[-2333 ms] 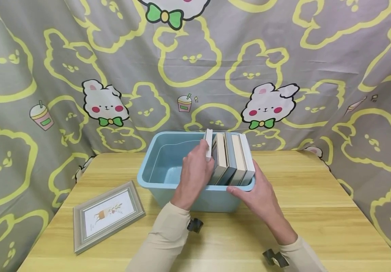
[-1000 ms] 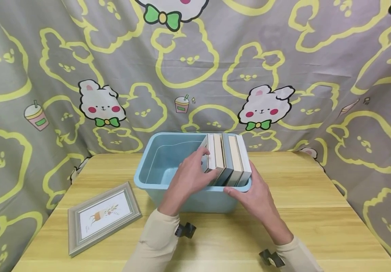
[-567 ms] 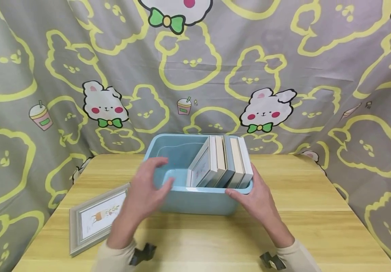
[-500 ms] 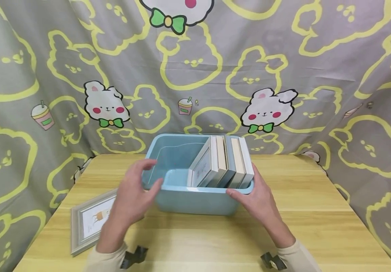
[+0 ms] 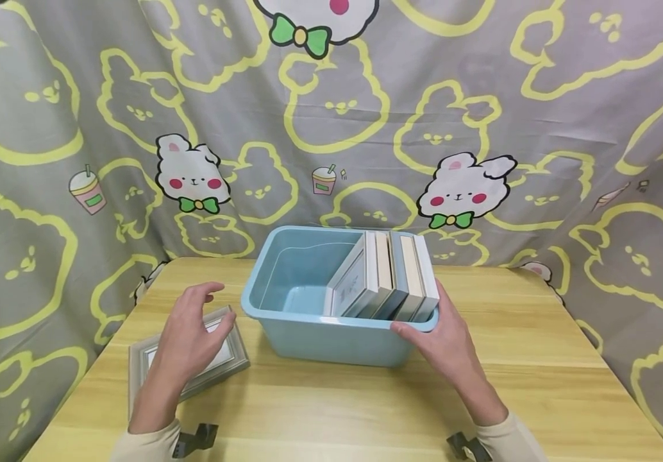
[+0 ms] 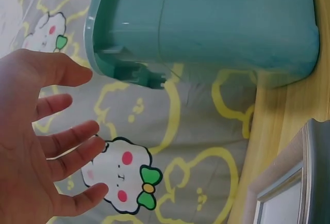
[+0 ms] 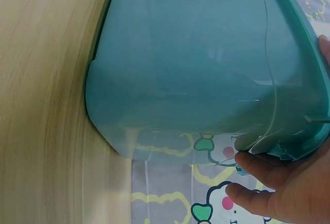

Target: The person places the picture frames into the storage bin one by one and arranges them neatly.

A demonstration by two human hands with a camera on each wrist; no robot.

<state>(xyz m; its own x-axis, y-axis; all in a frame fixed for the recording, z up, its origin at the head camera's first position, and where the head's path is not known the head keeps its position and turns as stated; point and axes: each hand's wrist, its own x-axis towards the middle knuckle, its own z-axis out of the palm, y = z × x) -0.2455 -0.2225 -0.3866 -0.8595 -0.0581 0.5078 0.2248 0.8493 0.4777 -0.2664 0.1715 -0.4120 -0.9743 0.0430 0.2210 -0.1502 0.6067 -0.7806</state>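
My left hand hovers with spread, slightly bent fingers over a grey picture frame, hiding part of it; nothing is in its grasp. That frame lies face up on the table, and its corner shows in the left wrist view. A light blue plastic bin stands to its right. My right hand holds the bin's right end, thumb at the front rim and fingers against the outer wall. Several picture frames stand on edge in the bin's right half, the leftmost leaning right.
The wooden table extends on both sides of the bin and in front of it. A grey curtain with yellow and rabbit prints hangs close behind the table and at the sides.
My left hand pressed a white-edged frame against the others in the bin, let go, and moved left over the frame on the table. My right hand stays on the bin.
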